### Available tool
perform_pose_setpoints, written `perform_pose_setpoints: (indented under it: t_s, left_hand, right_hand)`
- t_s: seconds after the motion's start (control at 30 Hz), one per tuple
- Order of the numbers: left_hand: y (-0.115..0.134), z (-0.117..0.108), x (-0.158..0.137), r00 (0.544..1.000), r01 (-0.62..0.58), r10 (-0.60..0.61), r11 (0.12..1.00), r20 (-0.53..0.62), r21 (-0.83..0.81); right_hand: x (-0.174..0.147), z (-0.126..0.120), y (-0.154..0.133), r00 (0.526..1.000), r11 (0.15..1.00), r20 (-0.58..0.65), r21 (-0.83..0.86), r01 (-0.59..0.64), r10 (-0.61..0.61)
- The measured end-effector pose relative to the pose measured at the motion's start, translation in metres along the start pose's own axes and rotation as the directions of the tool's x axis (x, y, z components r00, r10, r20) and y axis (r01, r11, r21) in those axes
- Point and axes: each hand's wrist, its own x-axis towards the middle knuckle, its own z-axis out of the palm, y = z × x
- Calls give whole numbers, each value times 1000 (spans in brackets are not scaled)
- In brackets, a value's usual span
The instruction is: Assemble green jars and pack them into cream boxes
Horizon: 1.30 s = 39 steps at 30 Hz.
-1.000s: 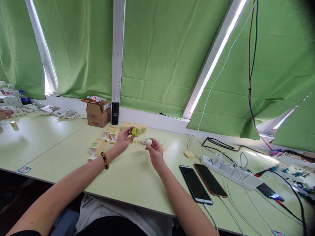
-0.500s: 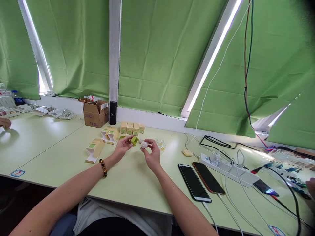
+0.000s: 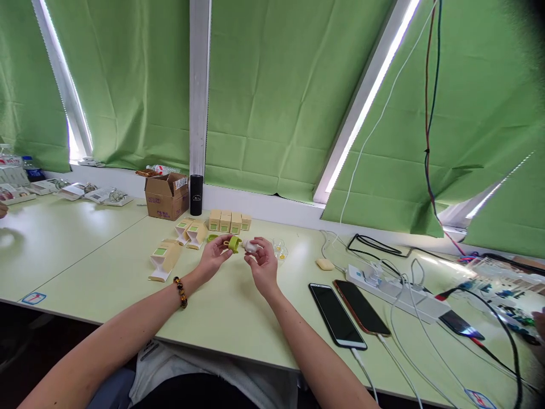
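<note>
Between thumb and fingers, my left hand point(image 3: 214, 257) holds a small yellow-green plastic piece point(image 3: 234, 244) with a hollow end. My right hand point(image 3: 264, 266) pinches a small white rounded piece point(image 3: 250, 246), its narrow end facing the green one. The two pieces are close together, with a slight gap between them, above the table. Just behind my left fingers lies another green part point(image 3: 212, 237), partly hidden. Beyond my right hand are small clear plastic pieces with yellow bits point(image 3: 280, 250) on the table.
Opened small cartons point(image 3: 165, 260) lie to the left, and several closed ones point(image 3: 225, 221) stand behind. A cardboard box point(image 3: 167, 196) and a black bottle point(image 3: 196, 195) are at the back. Two phones point(image 3: 338, 316), a power strip point(image 3: 395, 294) and cables occupy the right.
The white piece has turned in my right hand, from facing me to pointing toward the green piece. The co-worker's hand at the left edge has drawn mostly out of view.
</note>
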Motion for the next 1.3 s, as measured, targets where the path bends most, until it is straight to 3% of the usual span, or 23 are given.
perform_pose_setpoints:
  t_s: [0.23,0.43,0.6,1.07,1.3]
  left_hand:
    - [0,1,2,998,-54,58,993,-35,107]
    - [1,2,0,998,-57,59,988,-7,143]
    - [7,5,-2,996,-91,87,976,29,198]
    - [11,8,-6,986,-163,146,919,75,358]
    - [7,6,-8,971,-238,211,847,110,474]
  right_hand:
    - [3,-3,-5,993,994,-43,33,-108,110]
    - [6,-1,-6,982,965,-43,199,-174,185]
    - [6,0,-2,965,944,-21,213,-251,261]
    - [3,1,-1,959,939,10,200,-281,285]
    - [1,3,-1,966,948,-6,193,-252,258]
